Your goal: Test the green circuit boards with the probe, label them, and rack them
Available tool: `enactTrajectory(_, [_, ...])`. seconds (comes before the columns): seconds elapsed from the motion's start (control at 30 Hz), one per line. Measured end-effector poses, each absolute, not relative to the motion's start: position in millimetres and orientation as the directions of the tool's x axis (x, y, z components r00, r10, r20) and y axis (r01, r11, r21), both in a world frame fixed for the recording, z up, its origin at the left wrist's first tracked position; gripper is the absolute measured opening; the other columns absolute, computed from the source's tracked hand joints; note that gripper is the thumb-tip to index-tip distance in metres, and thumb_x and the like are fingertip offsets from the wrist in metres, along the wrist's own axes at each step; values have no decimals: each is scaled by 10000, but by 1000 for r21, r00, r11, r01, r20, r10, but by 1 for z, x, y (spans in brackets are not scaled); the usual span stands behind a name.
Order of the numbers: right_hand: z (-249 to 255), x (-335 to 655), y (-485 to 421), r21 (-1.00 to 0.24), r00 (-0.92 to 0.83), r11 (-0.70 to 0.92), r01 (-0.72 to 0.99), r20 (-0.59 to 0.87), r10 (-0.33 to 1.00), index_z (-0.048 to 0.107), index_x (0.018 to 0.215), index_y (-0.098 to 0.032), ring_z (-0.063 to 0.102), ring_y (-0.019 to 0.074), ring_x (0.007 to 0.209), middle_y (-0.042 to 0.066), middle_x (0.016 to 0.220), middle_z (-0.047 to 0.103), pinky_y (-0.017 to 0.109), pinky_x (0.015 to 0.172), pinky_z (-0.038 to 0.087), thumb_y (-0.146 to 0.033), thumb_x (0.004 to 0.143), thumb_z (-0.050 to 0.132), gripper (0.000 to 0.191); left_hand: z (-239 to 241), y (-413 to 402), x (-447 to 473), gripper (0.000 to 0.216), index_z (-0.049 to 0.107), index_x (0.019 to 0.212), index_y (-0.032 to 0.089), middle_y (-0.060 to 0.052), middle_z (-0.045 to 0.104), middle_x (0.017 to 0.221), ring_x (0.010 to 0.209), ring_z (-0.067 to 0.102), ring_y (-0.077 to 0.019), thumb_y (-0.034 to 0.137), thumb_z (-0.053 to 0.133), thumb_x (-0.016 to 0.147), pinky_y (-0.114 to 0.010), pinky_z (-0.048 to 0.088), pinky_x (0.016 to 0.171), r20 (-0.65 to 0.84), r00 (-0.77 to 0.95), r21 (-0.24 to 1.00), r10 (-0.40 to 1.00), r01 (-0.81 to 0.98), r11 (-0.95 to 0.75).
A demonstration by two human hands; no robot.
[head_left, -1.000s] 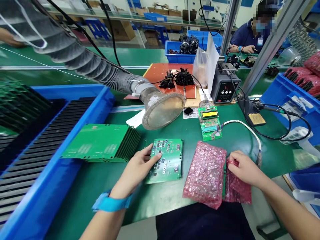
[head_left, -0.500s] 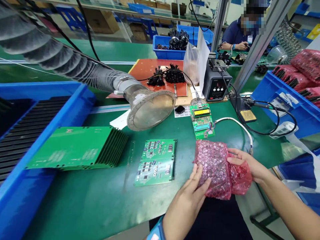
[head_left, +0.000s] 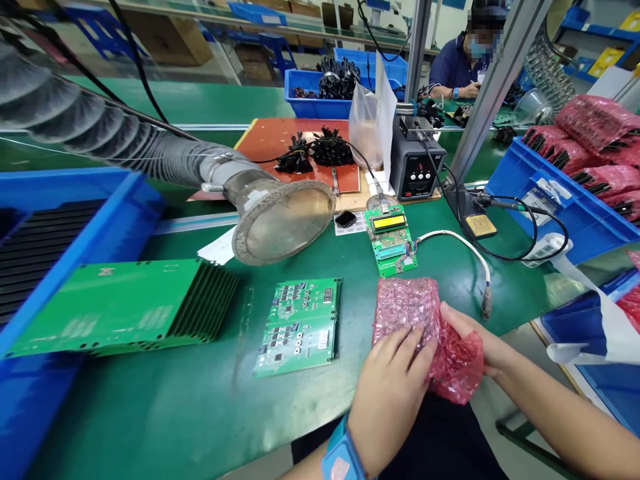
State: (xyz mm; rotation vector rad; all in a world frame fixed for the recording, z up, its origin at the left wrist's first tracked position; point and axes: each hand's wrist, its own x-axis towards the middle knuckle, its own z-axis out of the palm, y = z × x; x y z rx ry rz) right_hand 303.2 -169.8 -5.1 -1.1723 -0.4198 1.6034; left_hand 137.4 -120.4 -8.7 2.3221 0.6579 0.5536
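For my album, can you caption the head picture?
Left hand and right hand on pink bubble wrap near green circuit boards.

Saw a glossy green worktop point(head_left: 165, 413), lightly scuffed left of centre. Found one populated green circuit board point(head_left: 300, 327) lying flat mid-surface, near but apart from a stack of bare green boards point(head_left: 110, 300) on the left. Logged farther back: white paper slip point(head_left: 219, 248), printed label sheet point(head_left: 359, 227) under a black square-faced item point(head_left: 345, 219), small yellow-display board point(head_left: 391, 239), white cable point(head_left: 453, 233) curving off it rightward, soldering-iron stand point(head_left: 463, 215) with yellow sponge point(head_left: 481, 226). Couldn't confirm contact under the pink bubble-wrap pack point(head_left: 407, 303) by the front edge.
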Motion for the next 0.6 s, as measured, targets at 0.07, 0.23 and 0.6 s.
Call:
enactTrajectory(0.07, [-9,303,-173,-770,41,-363,-525,-449,893,581,1135,-202,620,238,1066,88,1132,672,396,966,442,-577,778,617,519,-4,-116,145,162,703,892,244,-89,730,968,924,657,-314,199,578,799,-483,487,868,118,701,810,703,342,-477])
enactTrajectory(0.23, [-17,295,-175,-805,84,-369,-464,-455,887,539,1117,-211,629,266,1038,72,1097,675,428,940,457,-392,610,821,608,-3,-104,155,229,601,803,215,-30,650,661,642,630,-210,342,441,906,-332,507,677,3,484,921,875,340,-191])
enactTrajectory(0.6, [-1,332,-195,-757,170,-294,-584,-468,867,516,1176,-222,677,287,954,74,1039,706,462,857,514,-225,610,789,628,11,-92,96,296,491,1150,300,21,627,1160,1229,499,-226,411,514,876,-383,399,1059,-266,-209,960,941,-145,239])
